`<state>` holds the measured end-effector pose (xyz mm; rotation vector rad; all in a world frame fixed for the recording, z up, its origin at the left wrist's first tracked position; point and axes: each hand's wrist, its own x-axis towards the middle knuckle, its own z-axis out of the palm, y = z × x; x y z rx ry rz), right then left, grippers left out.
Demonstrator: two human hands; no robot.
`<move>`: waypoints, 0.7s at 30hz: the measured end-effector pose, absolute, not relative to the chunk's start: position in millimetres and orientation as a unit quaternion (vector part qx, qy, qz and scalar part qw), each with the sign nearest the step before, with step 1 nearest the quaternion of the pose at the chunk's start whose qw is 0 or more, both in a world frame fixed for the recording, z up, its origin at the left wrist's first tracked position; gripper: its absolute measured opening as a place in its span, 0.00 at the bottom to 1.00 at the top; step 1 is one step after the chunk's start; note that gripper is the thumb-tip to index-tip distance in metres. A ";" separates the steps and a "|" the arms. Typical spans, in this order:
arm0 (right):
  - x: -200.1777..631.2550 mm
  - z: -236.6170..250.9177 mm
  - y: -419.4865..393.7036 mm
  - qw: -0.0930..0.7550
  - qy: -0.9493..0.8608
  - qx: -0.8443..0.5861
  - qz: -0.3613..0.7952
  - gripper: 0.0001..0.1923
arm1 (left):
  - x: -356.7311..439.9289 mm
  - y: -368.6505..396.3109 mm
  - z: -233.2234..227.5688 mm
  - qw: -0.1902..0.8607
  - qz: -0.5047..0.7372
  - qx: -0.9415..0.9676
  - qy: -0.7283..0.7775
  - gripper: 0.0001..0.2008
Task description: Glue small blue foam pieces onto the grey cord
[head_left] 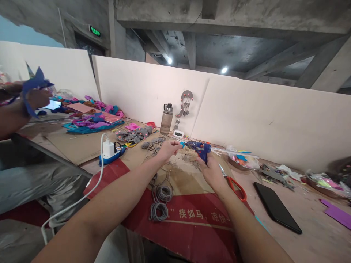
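My right hand (210, 168) grips a blue hot glue gun (202, 149), its nozzle pointing left. A clear glue stick (233, 152) extends from the back of the gun. Between the fingertips of my left hand (168, 150) is a small blue piece (182, 145), close to the nozzle; whether they touch I cannot tell. Red-handled scissors (237, 188) lie beside my right wrist. Below my left forearm rest coils of grey cord (164, 193) on the red and brown cardboard (192, 208).
A water bottle (166, 120) and small white clock (178, 134) stand against the white panel. A black phone (276, 207) lies at right. At left are a blue power strip (113, 156) with a white cable, grey felt pieces (134, 135), and another person's hand (40, 98) holding purple material.
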<state>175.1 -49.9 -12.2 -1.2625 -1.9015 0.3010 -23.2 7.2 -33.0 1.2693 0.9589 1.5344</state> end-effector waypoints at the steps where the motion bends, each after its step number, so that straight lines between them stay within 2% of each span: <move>1: 175.2 -12.3 -49.8 0.412 -0.754 -0.499 0.118 0.21 | -23.2 7.4 -33.1 0.449 0.621 0.513 0.387 0.15; 16: 176.2 -13.1 -47.8 0.413 -0.751 -0.501 0.120 0.21 | -22.6 0.0 -27.7 0.459 0.618 0.510 0.384 0.14; 21: 179.4 -14.2 -42.6 0.437 -0.744 -0.491 0.123 0.16 | -22.3 1.0 -27.1 0.467 0.619 0.501 0.385 0.14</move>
